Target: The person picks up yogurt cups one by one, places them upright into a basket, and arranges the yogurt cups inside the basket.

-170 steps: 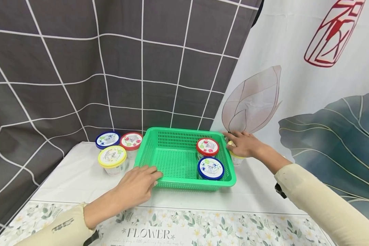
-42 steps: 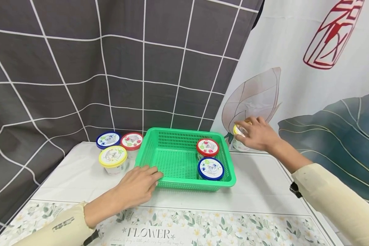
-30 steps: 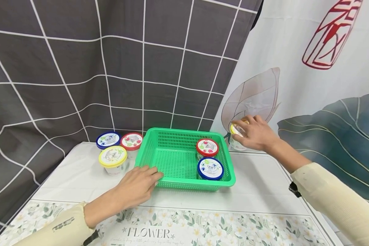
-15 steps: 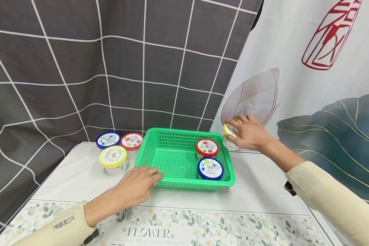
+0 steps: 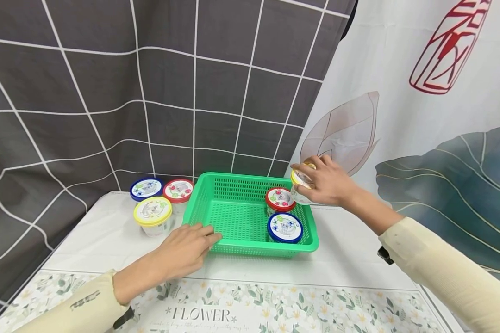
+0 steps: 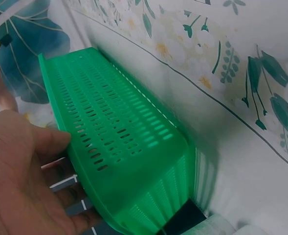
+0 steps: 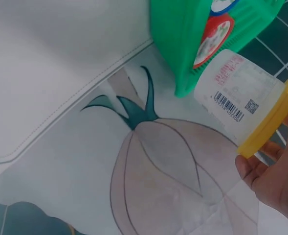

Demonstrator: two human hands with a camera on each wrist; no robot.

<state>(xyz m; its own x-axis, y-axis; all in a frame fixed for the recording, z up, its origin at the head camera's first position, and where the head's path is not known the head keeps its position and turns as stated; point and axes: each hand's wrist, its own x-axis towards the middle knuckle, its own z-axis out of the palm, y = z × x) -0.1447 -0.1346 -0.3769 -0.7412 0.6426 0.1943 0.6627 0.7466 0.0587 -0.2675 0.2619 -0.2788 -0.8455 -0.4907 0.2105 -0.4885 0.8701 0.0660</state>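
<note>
My left hand (image 5: 186, 249) grips the front left rim of a green perforated basket (image 5: 250, 247); in the left wrist view the thumb (image 6: 53, 140) lies against its outer wall and fingers go over the rim. My right hand (image 5: 327, 182) holds a white plastic tub (image 7: 239, 98) by its yellow lid (image 7: 270, 122). That tub is raised at the basket's back right corner, its base partly hidden in the head view. Inside the basket, on the right, stand a red-lidded tub (image 5: 280, 199) and, in front of it, a blue-lidded tub (image 5: 285, 227).
Left of the basket stand a blue-lidded tub (image 5: 146, 188), another red-lidded tub (image 5: 178, 189) and a second yellow-lidded tub (image 5: 152, 212). A flower-printed cloth (image 5: 216, 296) covers the table's front. A dark checked curtain (image 5: 221, 125) hangs close behind the basket.
My right hand, earlier over the yellow-lidded tub beside the basket, took it rightward and back, then brought it left to the basket's back right corner. The left hand stays on the rim.
</note>
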